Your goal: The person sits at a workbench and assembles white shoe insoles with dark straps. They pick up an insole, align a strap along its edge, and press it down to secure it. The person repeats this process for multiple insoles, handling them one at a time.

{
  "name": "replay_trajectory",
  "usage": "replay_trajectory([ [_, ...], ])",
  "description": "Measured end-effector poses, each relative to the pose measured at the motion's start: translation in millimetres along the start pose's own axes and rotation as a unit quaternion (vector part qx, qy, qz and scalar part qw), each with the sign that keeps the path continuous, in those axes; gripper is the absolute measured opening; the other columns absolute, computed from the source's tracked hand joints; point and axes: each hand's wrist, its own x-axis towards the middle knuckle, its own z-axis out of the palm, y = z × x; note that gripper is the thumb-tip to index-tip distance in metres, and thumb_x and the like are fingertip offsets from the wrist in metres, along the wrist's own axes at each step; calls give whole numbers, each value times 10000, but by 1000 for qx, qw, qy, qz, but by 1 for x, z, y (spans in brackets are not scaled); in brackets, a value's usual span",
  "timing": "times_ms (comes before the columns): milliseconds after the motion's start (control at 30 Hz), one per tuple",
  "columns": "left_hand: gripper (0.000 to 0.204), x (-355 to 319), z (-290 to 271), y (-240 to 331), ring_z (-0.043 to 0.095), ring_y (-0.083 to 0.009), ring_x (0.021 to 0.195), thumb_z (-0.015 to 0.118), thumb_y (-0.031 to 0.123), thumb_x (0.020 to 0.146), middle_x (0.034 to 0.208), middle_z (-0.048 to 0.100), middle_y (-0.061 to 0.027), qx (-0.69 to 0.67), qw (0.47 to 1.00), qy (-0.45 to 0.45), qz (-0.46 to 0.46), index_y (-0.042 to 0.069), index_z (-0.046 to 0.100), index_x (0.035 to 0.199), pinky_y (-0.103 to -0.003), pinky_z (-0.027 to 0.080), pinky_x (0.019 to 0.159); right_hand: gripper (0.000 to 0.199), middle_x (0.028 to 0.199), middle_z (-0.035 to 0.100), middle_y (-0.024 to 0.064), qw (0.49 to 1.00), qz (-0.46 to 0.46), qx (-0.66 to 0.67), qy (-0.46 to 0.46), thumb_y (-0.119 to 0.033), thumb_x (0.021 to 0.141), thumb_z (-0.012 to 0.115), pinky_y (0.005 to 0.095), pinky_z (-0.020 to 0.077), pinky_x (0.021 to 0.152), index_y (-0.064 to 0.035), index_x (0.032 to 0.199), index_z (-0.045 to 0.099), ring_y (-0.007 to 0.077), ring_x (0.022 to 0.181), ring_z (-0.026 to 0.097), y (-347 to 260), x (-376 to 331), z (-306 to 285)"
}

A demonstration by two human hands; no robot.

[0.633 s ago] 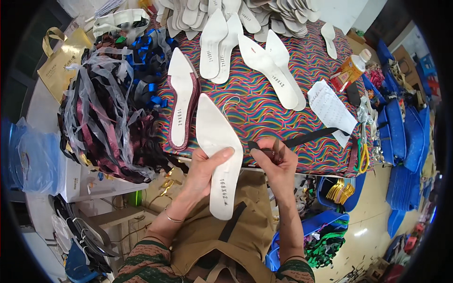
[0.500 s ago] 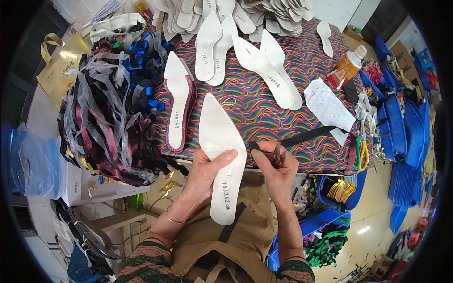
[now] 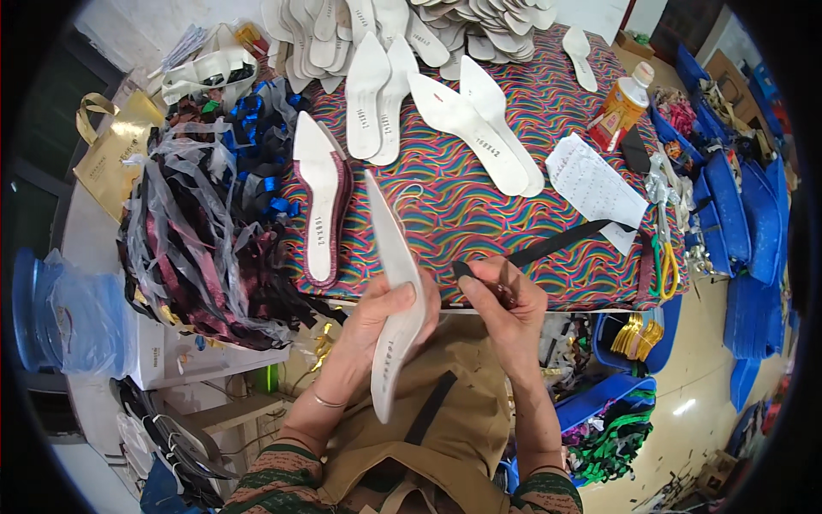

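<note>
My left hand [image 3: 387, 317] grips a long white pointed shoe insole [image 3: 390, 257], turned partly on edge with its tip pointing away from me. My right hand [image 3: 505, 301] pinches the near end of a black strap [image 3: 556, 244] that runs up to the right across the colourful striped table cover [image 3: 479, 214]. Both hands meet at the table's front edge, above my tan apron. A second white insole lies on a maroon sole piece [image 3: 318, 201] just left of the held one.
Several white insoles [image 3: 402, 77] are spread and stacked at the back of the table. A heap of maroon, black and blue straps in clear wrap [image 3: 205, 231] fills the left. A glue bottle [image 3: 621, 107], a paper sheet [image 3: 595, 184] and yellow-handled scissors [image 3: 668, 257] lie right. Blue bags [image 3: 736, 214] hang further right.
My left hand has rotated the insole from lying flat, face up, to standing partly on edge. My right hand stays at the strap's end, fingers now closed tighter on it.
</note>
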Motion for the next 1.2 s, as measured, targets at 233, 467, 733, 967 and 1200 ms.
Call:
replay_trajectory([
  [233,347,9,-20,-4,439,-129,442,606,253,937,720,503,-69,-158,966,-193,-70,29,433,1138,-237,343,368,152,880,589,36,997,-65,1,-45,30,858,630,203,363,580,51,1007,653,63,689,472,-18,-1,10],
  [467,221,-2,-1,-5,630,-123,633,661,118,878,841,681,-77,160,972,162,67,-1,646,1063,-253,496,517,190,854,565,26,999,-32,-15,-35,16,861,628,212,346,584,30,1046,670,66,701,458,-13,-2,2],
  [733,184,-7,20,5,656,-100,696,687,102,861,858,708,-64,258,945,181,84,-1,694,1012,-245,525,595,221,837,534,7,1000,-21,-11,-20,20,861,620,212,334,581,9,1074,678,61,701,443,-7,-2,3],
  [967,199,-7,20,8,656,-95,690,697,131,863,855,710,-61,272,944,180,49,6,698,1017,-237,512,579,251,852,551,9,997,-58,-26,-31,18,853,625,213,337,580,-15,1094,688,58,710,450,-2,-2,1],
  [1200,198,-6,26,10,648,-91,671,703,138,860,836,708,-54,305,933,187,48,10,701,1011,-233,502,570,140,740,603,-13,982,128,129,-60,-46,868,643,193,279,499,-4,979,716,19,559,408,-10,3,-12],
])
